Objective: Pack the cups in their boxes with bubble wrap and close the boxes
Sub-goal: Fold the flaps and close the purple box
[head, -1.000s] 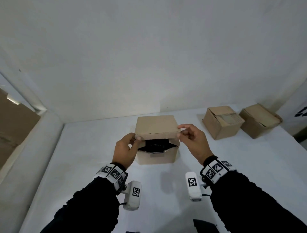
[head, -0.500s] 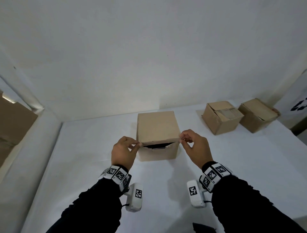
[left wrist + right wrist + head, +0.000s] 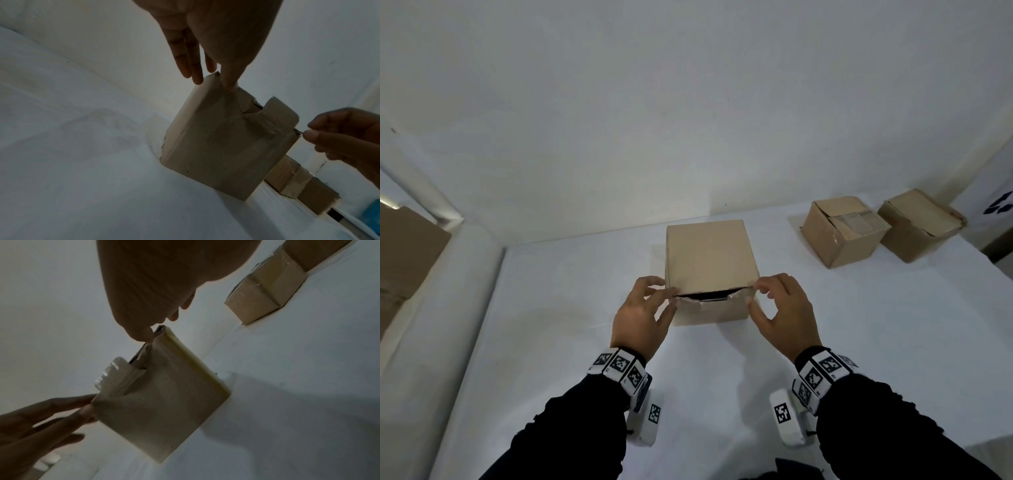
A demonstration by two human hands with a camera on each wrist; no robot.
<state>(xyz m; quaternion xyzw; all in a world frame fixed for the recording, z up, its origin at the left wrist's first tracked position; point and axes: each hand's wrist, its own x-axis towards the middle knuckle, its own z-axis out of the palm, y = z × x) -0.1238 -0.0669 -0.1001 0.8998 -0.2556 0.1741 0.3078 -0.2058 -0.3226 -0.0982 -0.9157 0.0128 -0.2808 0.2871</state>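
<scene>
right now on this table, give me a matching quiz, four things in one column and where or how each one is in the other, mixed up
Things:
1. near box
2. left hand
3. right hand
4. two far boxes

States:
A. at the near box's front right corner
B. lid almost down, dark slit at the front
C. side by side at the table's far right
D. at the near box's front left corner

Pairs: 1-B, 2-D, 3-A, 4-C
</scene>
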